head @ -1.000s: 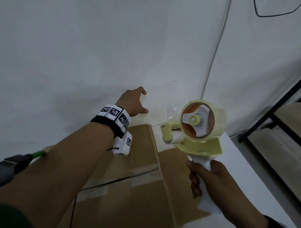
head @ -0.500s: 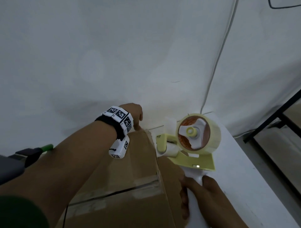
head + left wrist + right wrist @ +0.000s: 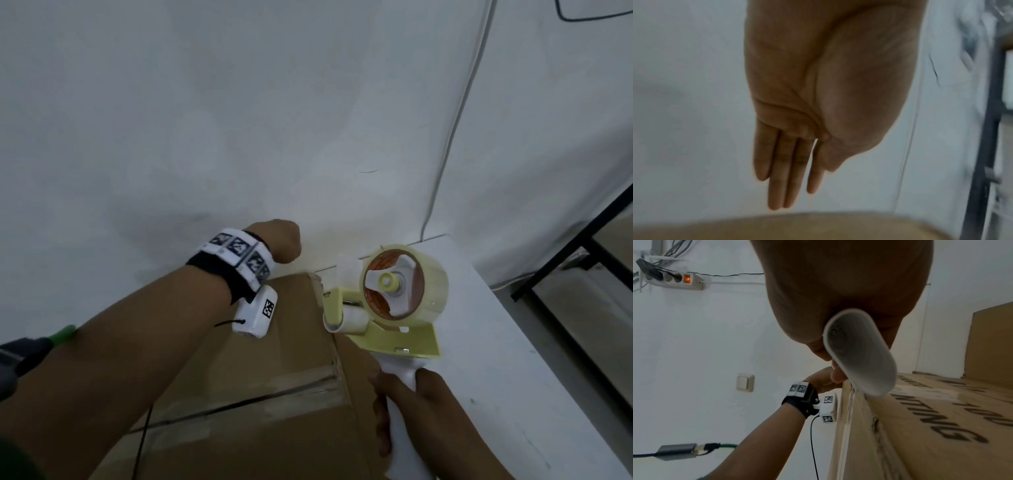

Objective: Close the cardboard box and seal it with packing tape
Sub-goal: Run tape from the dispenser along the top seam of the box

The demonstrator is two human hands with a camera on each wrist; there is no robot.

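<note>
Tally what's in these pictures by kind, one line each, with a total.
Cardboard boxes: 1, the cardboard box
Tape dispensers: 1, the tape dispenser, gripped by the right hand
Hands: 2, counting the left hand, fingers straight
Power strips: 1, the power strip on the wall
Light switches: 1, the light switch
Total: 6

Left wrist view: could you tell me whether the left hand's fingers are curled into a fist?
No, the left hand shows its fingers straight and extended, holding nothing.

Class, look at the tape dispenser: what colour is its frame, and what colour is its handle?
The tape dispenser has a pale yellow frame and a white handle; the head view shows both best.
</note>
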